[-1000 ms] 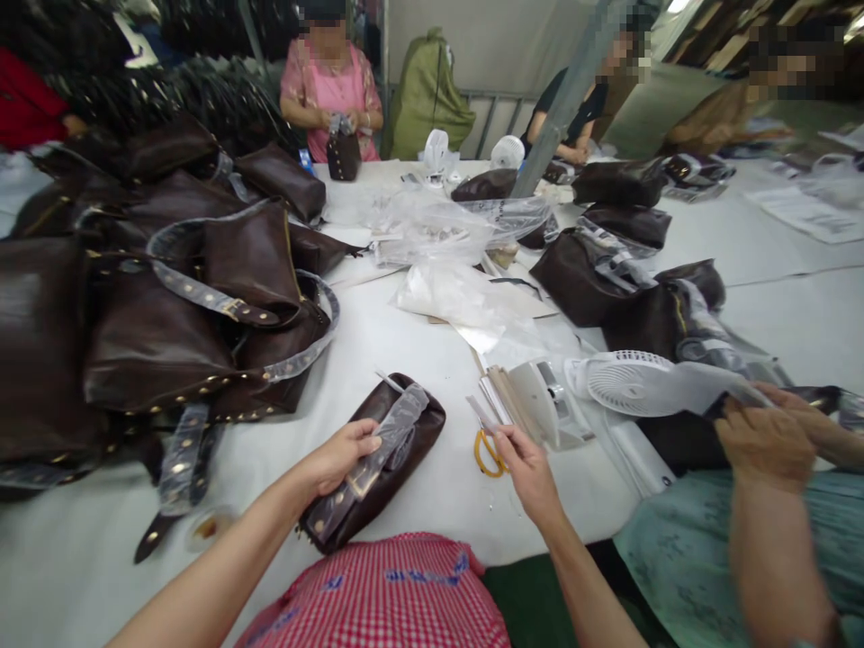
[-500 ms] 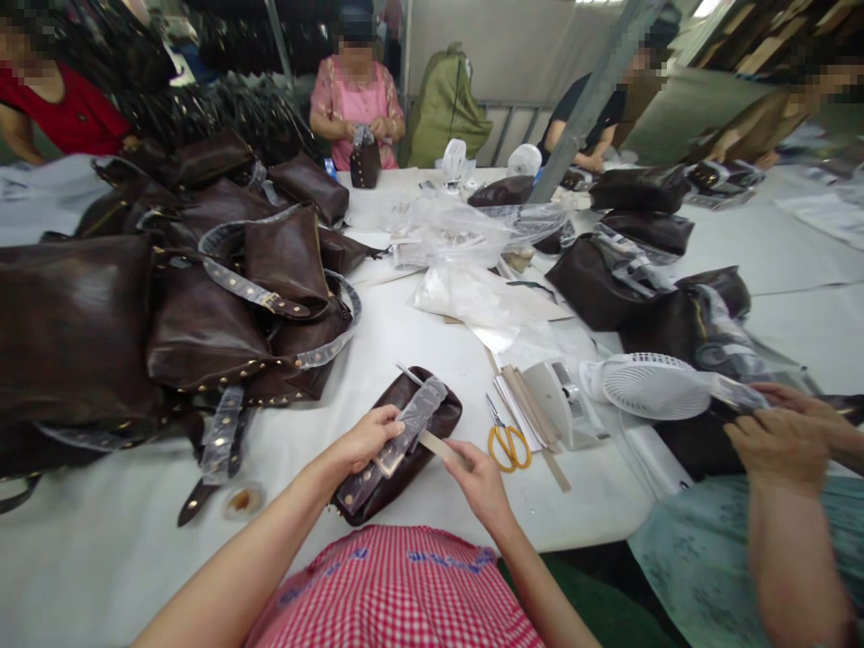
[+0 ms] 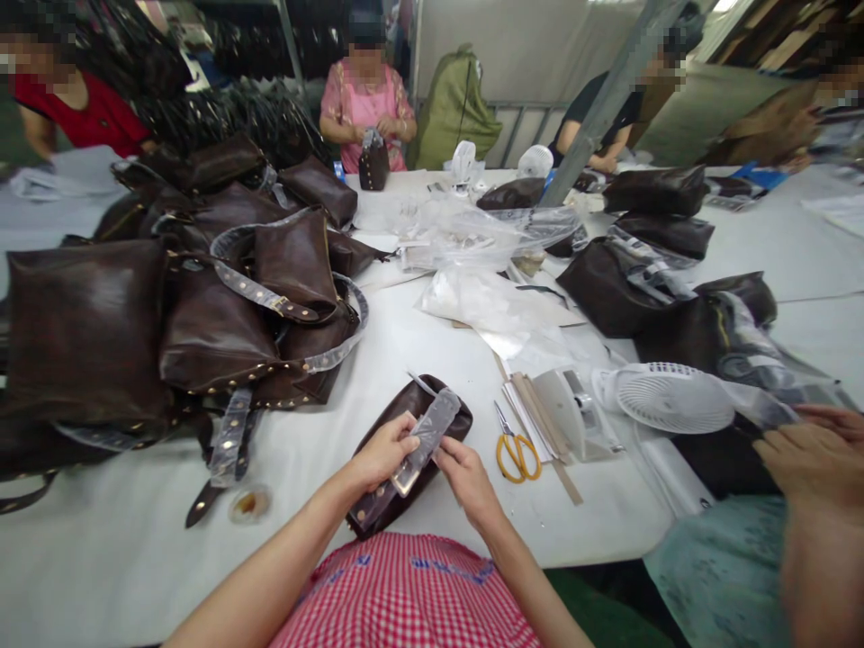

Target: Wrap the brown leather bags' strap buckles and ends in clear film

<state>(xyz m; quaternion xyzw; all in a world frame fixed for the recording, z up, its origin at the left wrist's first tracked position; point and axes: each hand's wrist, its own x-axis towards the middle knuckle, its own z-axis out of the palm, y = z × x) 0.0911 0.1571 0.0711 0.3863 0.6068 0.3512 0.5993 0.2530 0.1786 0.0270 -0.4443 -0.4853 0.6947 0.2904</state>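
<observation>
A dark brown leather bag (image 3: 454, 423) lies flat on the table in front of me. Its strap (image 3: 427, 441) lies across it, sleeved in clear plastic. My left hand (image 3: 383, 453) grips the strap's near part, and my right hand (image 3: 465, 481) pinches the sleeve from the other side. A pale flat piece (image 3: 405, 480) shows at the sleeve's lower end, between my hands. Orange-handled scissors (image 3: 517, 457) lie to the right of my right hand, apart from it.
A heap of studded brown leather bags (image 3: 202, 333) fills the white table's (image 3: 114, 549) left side. Plastic bags (image 3: 486, 306) lie ahead, with a white fan (image 3: 675, 398) to the right. A co-worker's hands (image 3: 810, 459) work at the right edge. Other people sit beyond.
My right hand has moved left from beside the scissors onto the strap's plastic sleeve. My left hand stays on the strap, and the view has shifted slightly.
</observation>
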